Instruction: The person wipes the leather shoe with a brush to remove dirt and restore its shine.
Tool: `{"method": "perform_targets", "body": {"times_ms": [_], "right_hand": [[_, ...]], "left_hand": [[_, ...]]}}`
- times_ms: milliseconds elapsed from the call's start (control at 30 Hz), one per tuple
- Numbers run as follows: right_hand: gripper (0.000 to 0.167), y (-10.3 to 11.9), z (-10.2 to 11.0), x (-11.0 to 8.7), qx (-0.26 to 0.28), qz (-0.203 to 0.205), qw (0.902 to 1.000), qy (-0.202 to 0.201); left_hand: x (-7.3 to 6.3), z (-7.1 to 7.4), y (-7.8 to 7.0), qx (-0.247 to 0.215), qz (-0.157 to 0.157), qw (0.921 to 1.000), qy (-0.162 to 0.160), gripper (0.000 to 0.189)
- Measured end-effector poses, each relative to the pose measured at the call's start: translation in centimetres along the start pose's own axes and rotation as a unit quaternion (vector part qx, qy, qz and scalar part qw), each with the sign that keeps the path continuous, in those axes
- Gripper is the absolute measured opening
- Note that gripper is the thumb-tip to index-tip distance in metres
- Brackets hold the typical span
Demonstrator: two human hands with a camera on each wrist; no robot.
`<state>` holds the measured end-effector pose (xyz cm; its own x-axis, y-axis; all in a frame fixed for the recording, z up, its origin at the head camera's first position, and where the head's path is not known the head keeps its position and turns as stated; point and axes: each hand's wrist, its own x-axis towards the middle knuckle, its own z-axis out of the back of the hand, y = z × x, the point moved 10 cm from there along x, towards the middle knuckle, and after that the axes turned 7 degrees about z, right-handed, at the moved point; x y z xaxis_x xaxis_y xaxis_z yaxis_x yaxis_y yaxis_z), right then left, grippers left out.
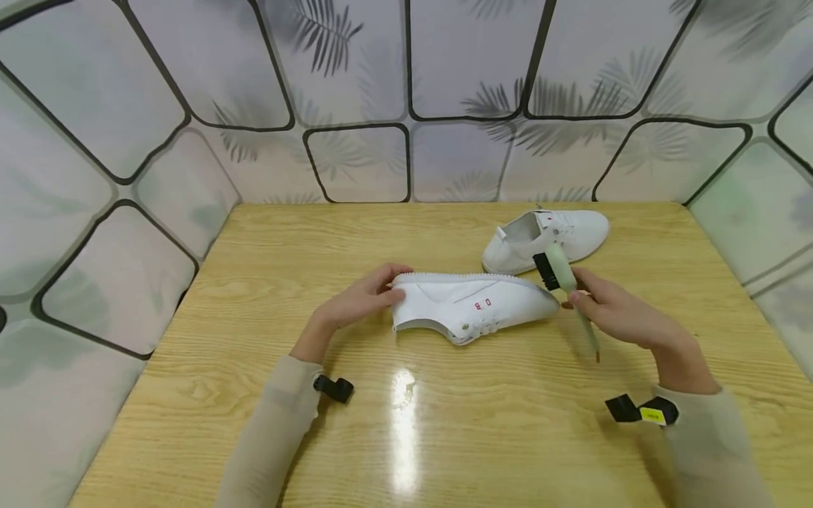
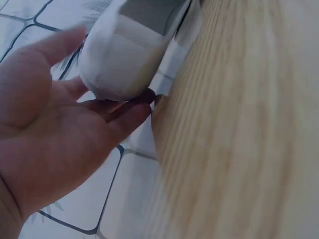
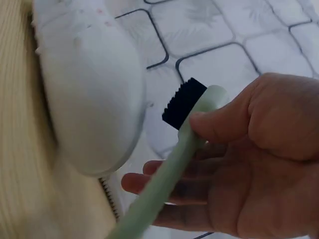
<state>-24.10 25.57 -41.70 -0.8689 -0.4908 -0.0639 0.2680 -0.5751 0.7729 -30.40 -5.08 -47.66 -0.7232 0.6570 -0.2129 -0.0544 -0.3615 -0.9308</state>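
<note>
A white sneaker [image 1: 473,303] lies on its side, its opening towards me and its sole edge facing the back wall. My left hand [image 1: 360,300] holds it at the heel [image 2: 117,74], the thumb on one side and fingers curled against the other. Pinched between the thumb and fingers of my right hand [image 1: 612,310] is a pale green brush [image 1: 562,268] with black bristles [image 3: 185,103]. The brush head is near the sneaker's toe [image 3: 97,129], bristles pointing left. In the right wrist view the bristles are apart from the toe, and the handle slants down across the fingers.
A second white sneaker [image 1: 574,233] stands upright behind the first, close to the back wall [image 1: 457,162]. Both rest on a wood-grain table [image 1: 286,247]. Patterned panels rise at the back and sides. A black wrist device [image 1: 333,388] is worn on each sleeve.
</note>
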Motion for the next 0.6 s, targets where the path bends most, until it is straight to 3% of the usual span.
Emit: {"method": "perform_targets", "body": {"times_ms": [167,300,367,500,600], "right_hand": [[0.052,3.1,-0.4,0.5,-0.048,0.004,0.9982,-0.034],[0.048,6.5,-2.1,1.5,-0.118,0.058,0.9896,-0.057],[0.048,7.9,-3.3,2.1,-0.173,0.079,0.9797,-0.064],[0.048,9.9,-6.0,4.1,-0.29,0.091,0.9501,-0.07],[0.048,11.1,-8.2,5.9,-0.346,0.1,0.9303,-0.068]], "left_hand": [[-0.5,-1.0,0.5,0.075,0.024,0.9954,0.056,0.085],[-0.4,-1.0,0.5,0.1,0.02,0.9926,0.067,0.084],[-0.4,-0.9,0.6,0.105,0.017,0.9922,0.065,0.076],[-0.3,-0.5,1.0,0.097,0.015,0.9936,0.056,0.061],[-0.4,-0.3,1.1,0.077,0.014,0.9956,0.052,0.056]]}}
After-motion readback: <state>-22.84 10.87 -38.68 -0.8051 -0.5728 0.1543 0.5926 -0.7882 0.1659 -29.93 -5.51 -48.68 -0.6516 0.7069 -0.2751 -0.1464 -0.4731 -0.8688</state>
